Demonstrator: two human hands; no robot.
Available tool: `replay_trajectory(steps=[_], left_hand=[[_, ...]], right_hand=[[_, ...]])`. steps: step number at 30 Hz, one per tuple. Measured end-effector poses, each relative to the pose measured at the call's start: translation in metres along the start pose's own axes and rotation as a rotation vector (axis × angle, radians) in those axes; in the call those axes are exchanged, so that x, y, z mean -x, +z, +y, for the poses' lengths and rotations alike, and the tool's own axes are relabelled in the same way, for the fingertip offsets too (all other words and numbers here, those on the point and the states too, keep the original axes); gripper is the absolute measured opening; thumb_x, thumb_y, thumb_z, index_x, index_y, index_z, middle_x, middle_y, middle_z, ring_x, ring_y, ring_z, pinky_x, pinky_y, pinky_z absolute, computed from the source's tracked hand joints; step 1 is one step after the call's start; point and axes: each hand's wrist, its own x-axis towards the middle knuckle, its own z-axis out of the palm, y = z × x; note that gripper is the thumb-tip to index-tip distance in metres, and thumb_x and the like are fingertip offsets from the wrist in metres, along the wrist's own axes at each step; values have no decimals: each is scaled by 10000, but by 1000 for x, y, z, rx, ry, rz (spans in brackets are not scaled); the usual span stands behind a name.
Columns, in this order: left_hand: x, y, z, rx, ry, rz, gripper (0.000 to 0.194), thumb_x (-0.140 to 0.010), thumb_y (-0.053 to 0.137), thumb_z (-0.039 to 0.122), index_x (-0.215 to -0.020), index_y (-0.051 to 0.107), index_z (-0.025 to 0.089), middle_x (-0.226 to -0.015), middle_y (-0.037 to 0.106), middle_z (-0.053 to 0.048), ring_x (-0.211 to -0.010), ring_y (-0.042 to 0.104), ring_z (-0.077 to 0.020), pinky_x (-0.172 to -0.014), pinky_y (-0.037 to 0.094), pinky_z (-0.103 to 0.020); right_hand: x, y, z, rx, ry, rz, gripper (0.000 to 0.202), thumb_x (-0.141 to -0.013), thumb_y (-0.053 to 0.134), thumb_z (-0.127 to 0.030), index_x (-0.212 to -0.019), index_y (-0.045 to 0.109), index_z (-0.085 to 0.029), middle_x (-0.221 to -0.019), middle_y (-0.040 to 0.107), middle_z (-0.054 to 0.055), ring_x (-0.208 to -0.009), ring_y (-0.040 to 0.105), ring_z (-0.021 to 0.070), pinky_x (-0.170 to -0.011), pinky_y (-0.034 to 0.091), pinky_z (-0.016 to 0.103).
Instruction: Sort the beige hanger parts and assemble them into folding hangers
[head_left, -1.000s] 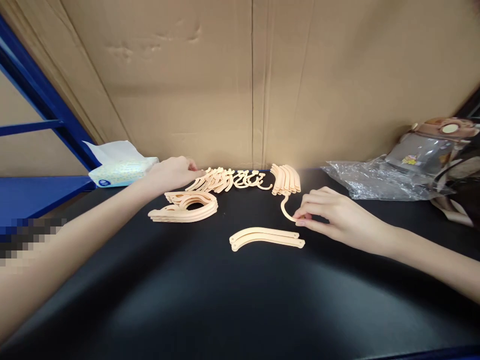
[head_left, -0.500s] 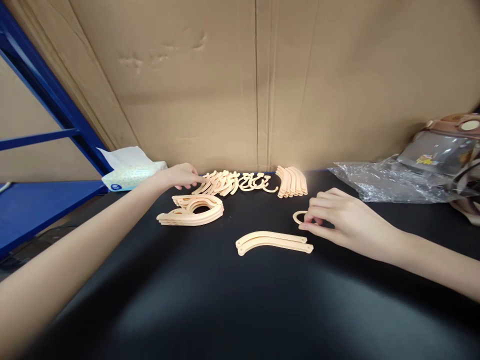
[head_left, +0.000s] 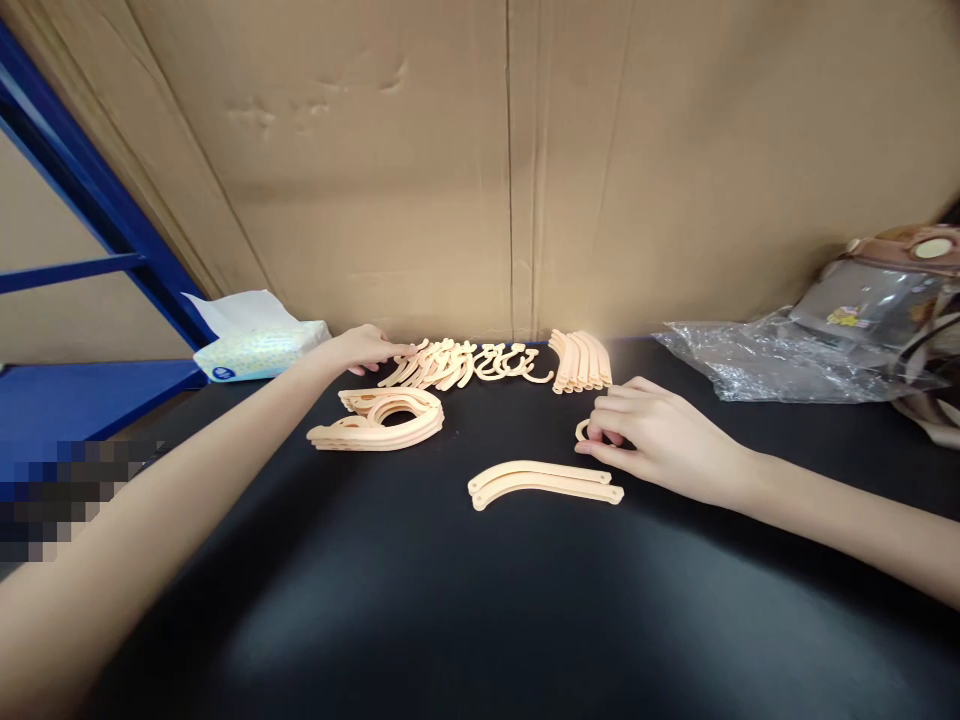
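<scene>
My right hand [head_left: 649, 430] pinches a peach plastic hook [head_left: 581, 430] just above the table; most of the hook is hidden by the fingers. My left hand [head_left: 364, 350] reaches to the back, its index finger stretched out to the left end of a pile of small curved peach pieces [head_left: 435, 365]. Its fingers are apart and hold nothing that I can see. In front of my right hand, two long curved hanger arms [head_left: 544, 480] lie side by side. Nearer my left forearm is a stack of folded peach hangers [head_left: 382, 425].
Several loose hooks [head_left: 510, 362] and a row of curved hanger arms [head_left: 581, 360] lie along the cardboard wall [head_left: 420, 200]. A tissue pack [head_left: 259, 350] stands at the back left, beside a blue metal frame [head_left: 97, 200]. Crumpled clear plastic [head_left: 772, 360] and a clear bottle [head_left: 870, 290] are at right.
My right hand has shifted slightly left with the hook, which has turned so that less of its curve shows. My left hand stays at the pile's left end. The view has tilted a little.
</scene>
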Motion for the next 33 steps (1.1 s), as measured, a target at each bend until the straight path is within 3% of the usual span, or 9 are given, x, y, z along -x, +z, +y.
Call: replay_trajectory(steps=[8,17,33], left_hand=[[-4,-2,7,106,-18,-39,608,-513,779,494,-957,628,106,-1130,638,-208,-988,640,-303,-602,548,-255],[-7,-2,16,128,-18,-62,256,-548,720,308,-684,604,125,-1110,652,-188,-951,648,-271,-580,550,-231],[-23,-19,8,30,-27,-129,272,-450,737,323,-671,681,175,-1112,676,-153,-1040,609,-301,-634,497,-224]], right_hand=[[3,1,1,-7,-1,15,266,-908,545,-314,-674,526,-190,-653,591,-31,-627,499,117,-721,347,287],[3,1,1,-7,13,23,290,-918,519,-326,-661,512,-192,-646,585,-20,-632,507,125,-725,353,294],[5,0,0,-18,16,19,293,-925,503,-327,-665,515,-190,-657,592,-14,-621,503,125,-731,355,300]])
